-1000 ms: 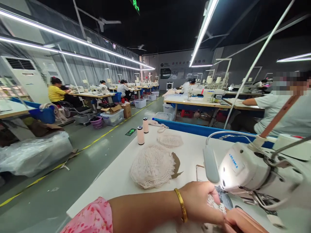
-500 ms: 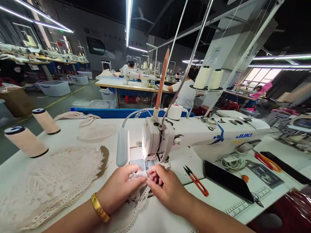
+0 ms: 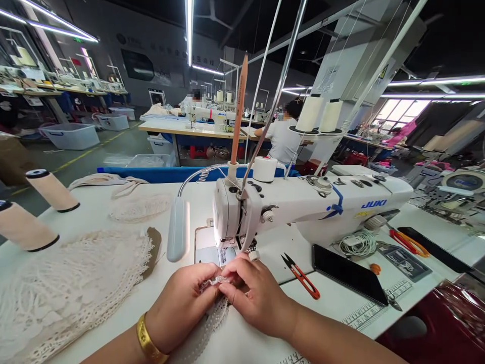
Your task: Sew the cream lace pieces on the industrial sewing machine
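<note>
Just in front of the sewing machine (image 3: pixel 280 202), both hands pinch one piece of white lace trim (image 3: pixel 214 323). My left hand (image 3: pixel 185 298), with a gold bracelet on its wrist, has thumb and fingers closed on the gathered edge. Close against it, my right hand (image 3: pixel 257 298) grips the same edge between thumb and fingertips. The trim's scalloped, holed band hangs below the hands toward the table's front. Its upper part is mostly hidden by the fingers. The lit needle area and presser foot (image 3: pixel 227 255) lie just beyond the fingertips.
At left lie a pile of cream lace (image 3: pixel 87 278) and thread cones (image 3: pixel 53 191). To the right are orange thread snips (image 3: pixel 301 277), a black phone (image 3: pixel 348 273), a coiled cable (image 3: pixel 358 242) and orange-handled scissors (image 3: pixel 409 242). A lamp (image 3: pixel 176 230) stands beside the machine head. Another person sits beyond.
The hands have drawn slightly closer to me, away from the presser foot, and less of the gathered lace shows between them. The camera view has shifted a little. Both hands keep hold.
</note>
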The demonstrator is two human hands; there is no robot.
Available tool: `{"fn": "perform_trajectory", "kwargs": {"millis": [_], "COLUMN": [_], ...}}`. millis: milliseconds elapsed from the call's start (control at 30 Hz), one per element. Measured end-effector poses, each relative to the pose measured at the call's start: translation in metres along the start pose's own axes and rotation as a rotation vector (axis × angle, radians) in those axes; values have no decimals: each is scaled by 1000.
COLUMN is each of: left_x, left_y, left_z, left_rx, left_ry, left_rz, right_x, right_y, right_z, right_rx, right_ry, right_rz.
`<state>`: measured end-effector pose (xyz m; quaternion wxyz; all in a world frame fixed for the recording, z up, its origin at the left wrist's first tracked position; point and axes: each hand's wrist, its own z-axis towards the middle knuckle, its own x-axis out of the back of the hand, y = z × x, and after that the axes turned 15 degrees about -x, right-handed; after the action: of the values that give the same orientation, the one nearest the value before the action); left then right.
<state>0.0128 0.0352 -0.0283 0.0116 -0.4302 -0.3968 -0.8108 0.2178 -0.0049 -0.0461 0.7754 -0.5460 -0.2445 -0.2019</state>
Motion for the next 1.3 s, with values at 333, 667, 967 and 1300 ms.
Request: {"fn": "perform_trajectory", "kwargs": {"millis": [333,667,967,1300], "left_x": [-1,7,-5,-12], "left_y": [4,15,4,2], "left_z": [-2,2,11,0], "left_rx": [-41,115,62,-409], "left_ry": [10,-29,-18,150], "left_rz": [-24,-278,205,622], "right_x": [5,6,-5,-12], "right_y": [-7,-8,-5,1], "right_z": [2,3,11,14], "right_rx": [-22,-116,-249,-200], "right_ry": [-37,-17,14,115], "right_rz": [9,42,-185,-324]}}
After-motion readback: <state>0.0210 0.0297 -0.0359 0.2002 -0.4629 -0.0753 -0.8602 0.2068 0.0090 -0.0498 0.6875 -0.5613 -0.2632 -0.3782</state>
